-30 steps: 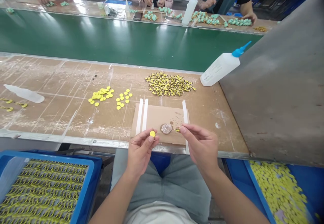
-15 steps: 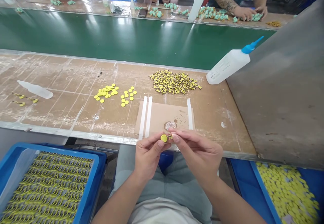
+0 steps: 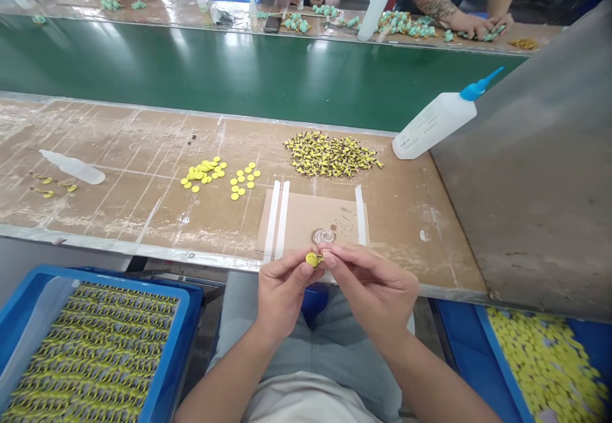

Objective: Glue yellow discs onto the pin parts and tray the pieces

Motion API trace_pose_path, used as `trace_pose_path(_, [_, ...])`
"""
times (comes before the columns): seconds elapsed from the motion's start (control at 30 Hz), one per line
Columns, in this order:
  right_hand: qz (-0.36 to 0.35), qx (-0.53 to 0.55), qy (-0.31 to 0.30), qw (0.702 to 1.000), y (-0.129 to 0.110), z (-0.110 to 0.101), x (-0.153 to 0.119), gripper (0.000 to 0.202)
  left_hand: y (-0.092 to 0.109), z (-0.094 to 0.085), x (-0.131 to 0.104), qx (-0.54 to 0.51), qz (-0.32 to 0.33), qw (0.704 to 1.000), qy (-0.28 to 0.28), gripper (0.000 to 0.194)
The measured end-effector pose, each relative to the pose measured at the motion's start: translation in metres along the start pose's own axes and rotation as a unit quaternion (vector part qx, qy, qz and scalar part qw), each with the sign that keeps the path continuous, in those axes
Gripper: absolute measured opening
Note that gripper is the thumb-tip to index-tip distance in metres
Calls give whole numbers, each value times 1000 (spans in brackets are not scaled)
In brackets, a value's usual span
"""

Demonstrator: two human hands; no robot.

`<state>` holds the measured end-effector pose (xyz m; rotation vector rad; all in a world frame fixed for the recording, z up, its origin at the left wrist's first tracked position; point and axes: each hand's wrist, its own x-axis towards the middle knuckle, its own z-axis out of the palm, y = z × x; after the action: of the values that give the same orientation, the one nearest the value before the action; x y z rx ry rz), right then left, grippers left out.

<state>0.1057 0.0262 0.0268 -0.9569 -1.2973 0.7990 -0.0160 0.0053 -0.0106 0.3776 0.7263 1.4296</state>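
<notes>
My left hand (image 3: 284, 286) pinches a yellow disc (image 3: 312, 259) between thumb and fingers at the bench's front edge. Touching the disc's right side, my right hand (image 3: 370, 283) is closed on a small yellow and dark piece, mostly hidden by the fingertips. Just beyond the hands lies a taped cardboard sheet (image 3: 301, 219) with a wet, clear glue-like patch (image 3: 324, 236). Behind it is a heap of small yellow and dark pieces (image 3: 329, 155). Loose yellow discs (image 3: 204, 171) lie to the left.
A white bottle with a blue nozzle (image 3: 435, 125) leans near the metal panel (image 3: 530, 155) at right. Blue trays flank me, one with rows of finished-looking pieces (image 3: 95, 353), one with yellow discs (image 3: 545, 359). Across the green belt (image 3: 191, 63), other people handle mint-green pieces.
The yellow disc has tilted and now sits closer against the small piece at my right fingertips. Both hands stay pinched together. The view has shifted slightly.
</notes>
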Motion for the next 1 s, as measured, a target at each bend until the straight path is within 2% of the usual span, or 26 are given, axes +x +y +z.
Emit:
trace_pose_path(0.3, [4,-12,-10,1000,3,-2,-2,25,0,2,-1,3,14,1000,14,18])
trace_pose_path(0.8, [-27,-26,-18,999,2,-3,-4,28,-2,5,-2,11,39,999,30,18])
trace_pose_path(1.0, [5,-22,-8,1000,1,-5,-4,13,-3,8,-3,19,31,998,46,19])
